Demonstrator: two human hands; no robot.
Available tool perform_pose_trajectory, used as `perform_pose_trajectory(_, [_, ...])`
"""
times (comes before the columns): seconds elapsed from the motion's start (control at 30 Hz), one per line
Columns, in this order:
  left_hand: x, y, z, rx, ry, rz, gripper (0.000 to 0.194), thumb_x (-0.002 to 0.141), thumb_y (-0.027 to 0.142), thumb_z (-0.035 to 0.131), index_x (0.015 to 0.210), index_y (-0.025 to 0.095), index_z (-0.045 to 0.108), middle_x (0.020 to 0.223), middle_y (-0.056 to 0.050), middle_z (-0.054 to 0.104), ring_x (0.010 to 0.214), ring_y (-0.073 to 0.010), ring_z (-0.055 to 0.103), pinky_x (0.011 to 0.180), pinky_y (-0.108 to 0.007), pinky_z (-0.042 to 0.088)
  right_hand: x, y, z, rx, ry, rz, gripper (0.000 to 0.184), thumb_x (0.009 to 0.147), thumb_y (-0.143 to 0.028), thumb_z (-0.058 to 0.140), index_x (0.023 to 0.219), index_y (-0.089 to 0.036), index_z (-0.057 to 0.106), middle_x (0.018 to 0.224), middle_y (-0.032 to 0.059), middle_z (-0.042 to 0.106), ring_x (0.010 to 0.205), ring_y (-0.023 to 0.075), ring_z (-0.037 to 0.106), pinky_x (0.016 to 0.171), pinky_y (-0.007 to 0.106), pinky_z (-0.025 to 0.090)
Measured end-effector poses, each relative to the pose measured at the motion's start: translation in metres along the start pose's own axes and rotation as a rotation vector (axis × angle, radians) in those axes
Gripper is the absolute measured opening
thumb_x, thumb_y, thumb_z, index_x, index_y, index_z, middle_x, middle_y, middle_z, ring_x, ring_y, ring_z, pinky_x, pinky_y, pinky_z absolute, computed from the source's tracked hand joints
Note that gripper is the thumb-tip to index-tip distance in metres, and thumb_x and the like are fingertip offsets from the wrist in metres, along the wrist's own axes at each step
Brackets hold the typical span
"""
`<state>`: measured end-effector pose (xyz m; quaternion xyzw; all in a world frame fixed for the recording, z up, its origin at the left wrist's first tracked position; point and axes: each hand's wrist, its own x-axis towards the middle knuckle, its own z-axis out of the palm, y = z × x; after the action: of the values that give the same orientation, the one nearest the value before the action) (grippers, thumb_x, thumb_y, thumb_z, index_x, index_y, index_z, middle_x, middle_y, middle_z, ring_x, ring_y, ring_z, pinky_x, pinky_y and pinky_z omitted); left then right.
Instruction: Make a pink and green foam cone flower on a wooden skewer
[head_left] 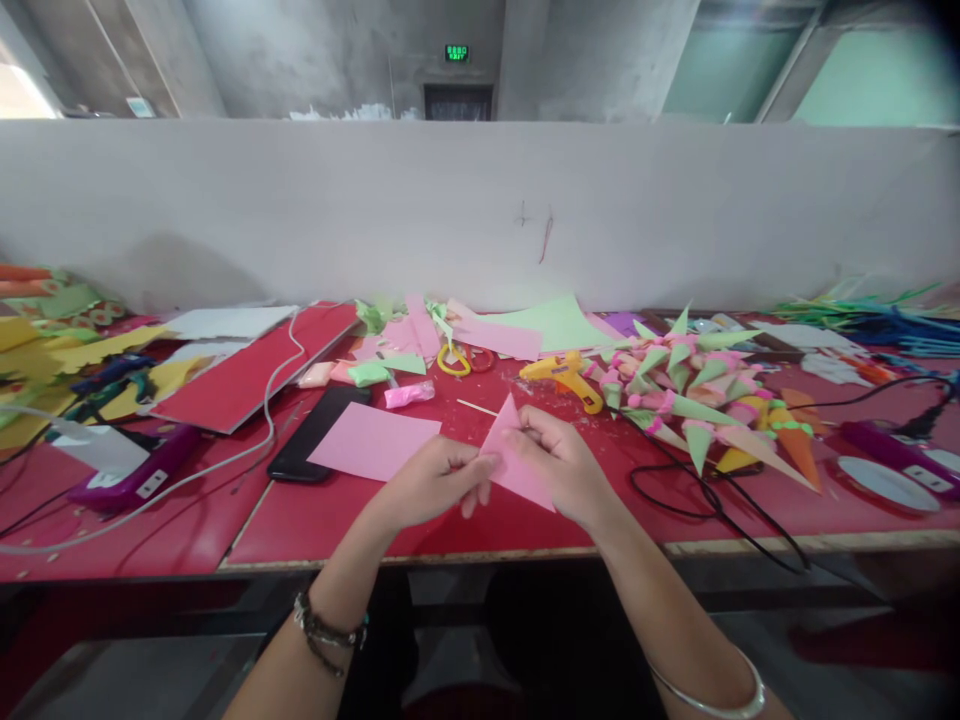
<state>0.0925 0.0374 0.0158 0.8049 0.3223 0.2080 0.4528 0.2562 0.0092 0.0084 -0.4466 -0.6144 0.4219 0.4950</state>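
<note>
A pink sheet of paper (525, 478) is held between my two hands above the table's front part, its pointed corner sticking up. My left hand (439, 478) pinches its left edge between thumb and fingers. On the other side my right hand (559, 455) grips the paper near the top, fingers behind it and thumb in front. Another pink sheet (371, 440) lies flat to the left, partly over a black phone-like slab (300, 450). Just behind the held paper lies a thin pale stick (475, 407).
A yellow glue gun (564, 376) lies beside a heap of green and pink paper cones (686, 380). Yellow-handled scissors (454, 360) sit among paper scraps. Black cable (705, 500) loops at right; a white cable (270, 400) crosses a red board (255, 370). Purple power strips (139, 470) flank the table.
</note>
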Motion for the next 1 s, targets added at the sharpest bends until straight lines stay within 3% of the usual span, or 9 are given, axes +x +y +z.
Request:
perform_pose_trajectory(0.17, [0.005, 0.0, 0.002, 0.056, 0.194, 0.065, 0.04, 0.085, 0.037, 0.038, 0.053, 0.015, 0.047, 0.05, 0.004, 0.05, 0.049, -0.0074, 0.046, 0.054, -0.019, 0.035, 0.001, 0.003, 0.003, -0.048, 0.078, -0.049, 0.021, 0.083, -0.036, 0.043, 0.071, -0.019, 0.047, 0.058, -0.0037, 0.047, 0.052, 0.0099, 0.046, 0.048, 0.021, 0.037])
perform_pose_trajectory(0.23, [0.006, -0.001, 0.001, 0.075, 0.27, 0.035, 0.04, 0.085, 0.037, 0.038, 0.052, 0.016, 0.043, 0.046, 0.005, 0.045, 0.046, -0.0071, 0.042, 0.051, -0.02, 0.032, 0.0, 0.005, 0.005, -0.089, 0.117, -0.106, 0.018, 0.084, -0.035, 0.043, 0.09, -0.02, 0.05, 0.069, -0.0008, 0.054, 0.061, 0.0124, 0.053, 0.056, 0.023, 0.043])
perform_pose_trajectory(0.33, [0.005, -0.004, -0.004, 0.076, 0.317, -0.012, 0.041, 0.085, 0.037, 0.039, 0.049, 0.016, 0.038, 0.042, 0.006, 0.039, 0.043, -0.0068, 0.038, 0.048, -0.021, 0.029, -0.003, 0.007, 0.005, -0.147, 0.034, -0.164, 0.054, 0.077, -0.036, 0.055, 0.125, -0.025, 0.032, 0.107, 0.0074, 0.054, 0.09, 0.0177, 0.056, 0.077, 0.031, 0.046])
perform_pose_trajectory(0.4, [0.005, -0.007, -0.008, 0.051, 0.306, -0.027, 0.04, 0.084, 0.037, 0.039, 0.05, 0.016, 0.037, 0.042, 0.006, 0.038, 0.042, -0.0068, 0.037, 0.048, -0.021, 0.029, -0.005, 0.008, 0.004, -0.21, -0.057, -0.165, 0.081, 0.069, -0.037, 0.065, 0.134, -0.028, 0.017, 0.125, 0.0107, 0.042, 0.102, 0.0212, 0.051, 0.083, 0.037, 0.045])
perform_pose_trajectory(0.47, [0.004, -0.009, -0.011, 0.018, 0.275, -0.025, 0.038, 0.084, 0.036, 0.039, 0.052, 0.017, 0.037, 0.044, 0.006, 0.038, 0.043, -0.0066, 0.036, 0.047, -0.021, 0.028, -0.006, 0.007, 0.002, -0.26, -0.085, -0.172, 0.093, 0.065, -0.036, 0.069, 0.136, -0.03, 0.008, 0.129, 0.0114, 0.037, 0.105, 0.0226, 0.049, 0.085, 0.039, 0.044])
perform_pose_trajectory(0.5, [0.004, -0.01, -0.012, 0.001, 0.255, -0.02, 0.037, 0.084, 0.036, 0.039, 0.052, 0.017, 0.037, 0.044, 0.007, 0.037, 0.043, -0.0064, 0.035, 0.047, -0.021, 0.028, -0.006, 0.006, 0.002, -0.278, -0.081, -0.194, 0.09, 0.066, -0.035, 0.068, 0.136, -0.03, 0.01, 0.128, 0.0107, 0.038, 0.106, 0.0223, 0.049, 0.086, 0.04, 0.044])
perform_pose_trajectory(0.67, [0.003, -0.012, -0.013, -0.072, 0.211, -0.037, 0.036, 0.082, 0.038, 0.038, 0.053, 0.017, 0.038, 0.044, 0.007, 0.035, 0.041, -0.0058, 0.031, 0.044, -0.021, 0.025, -0.005, -0.002, 0.0, -0.407, -0.109, -0.353, 0.035, 0.075, -0.025, 0.059, 0.109, -0.025, 0.051, 0.109, 0.0049, 0.053, 0.106, 0.0187, 0.049, 0.092, 0.035, 0.039])
perform_pose_trajectory(0.83, [0.002, -0.011, -0.014, -0.118, 0.2, -0.09, 0.036, 0.081, 0.038, 0.038, 0.053, 0.017, 0.038, 0.043, 0.007, 0.036, 0.04, -0.006, 0.032, 0.043, -0.021, 0.026, -0.004, -0.005, -0.002, -0.424, -0.075, -0.393, 0.025, 0.077, -0.021, 0.053, 0.101, -0.023, 0.058, 0.103, 0.0047, 0.06, 0.1, 0.0181, 0.053, 0.088, 0.033, 0.041])
perform_pose_trajectory(1.0, [0.002, -0.01, -0.011, -0.096, 0.152, -0.071, 0.039, 0.083, 0.037, 0.037, 0.05, 0.016, 0.039, 0.045, 0.005, 0.04, 0.044, -0.0065, 0.037, 0.049, -0.021, 0.031, -0.001, -0.002, -0.002, -0.31, -0.022, -0.338, 0.011, 0.078, -0.025, 0.054, 0.082, -0.021, 0.063, 0.085, 0.0041, 0.063, 0.084, 0.0172, 0.058, 0.078, 0.031, 0.044])
